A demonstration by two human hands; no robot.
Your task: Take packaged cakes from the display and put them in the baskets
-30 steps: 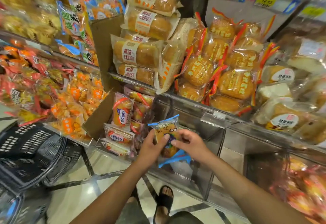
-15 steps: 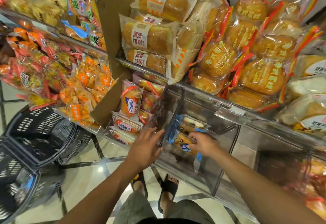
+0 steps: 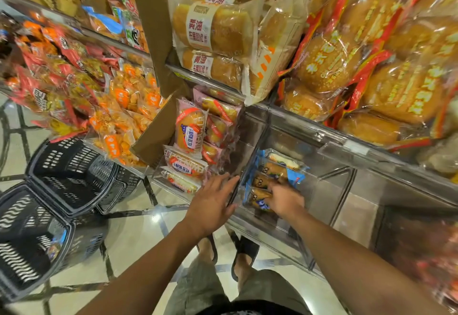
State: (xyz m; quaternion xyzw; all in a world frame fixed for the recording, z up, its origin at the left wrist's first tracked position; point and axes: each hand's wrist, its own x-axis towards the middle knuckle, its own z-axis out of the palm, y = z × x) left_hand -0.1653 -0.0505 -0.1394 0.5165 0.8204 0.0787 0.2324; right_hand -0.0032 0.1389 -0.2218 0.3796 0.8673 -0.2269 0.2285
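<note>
At the bin's front: right hand (image 3: 285, 200) reaches down, fingers curled onto the nearest cake (image 3: 259, 197), gripping it by the look of it, though the thumb is hidden.
Cake: blue wrapper, inside the clear bin (image 3: 247, 163), right under those fingers; its long axis runs roughly crosswise to the forearm.
Other cakes (image 3: 277, 166): same blue wrap, packed just behind it in a row leading away from the person, touching one another.
Left hand (image 3: 213, 203): open, fingers straight, tips against the bin's left wall. It holds nothing.
Next door: pink packs (image 3: 190, 129) in a cardboard box (image 3: 153, 141), just left of that wall.
Baskets (image 3: 71, 173): two black ones on the floor, down to the left, well apart from the bin and nearer the left hand than the right.
Coming move, as I judge it: the cake must lift clear of the bin's front, then go left and down — across the body for the right arm, or over to the free left hand.
</note>
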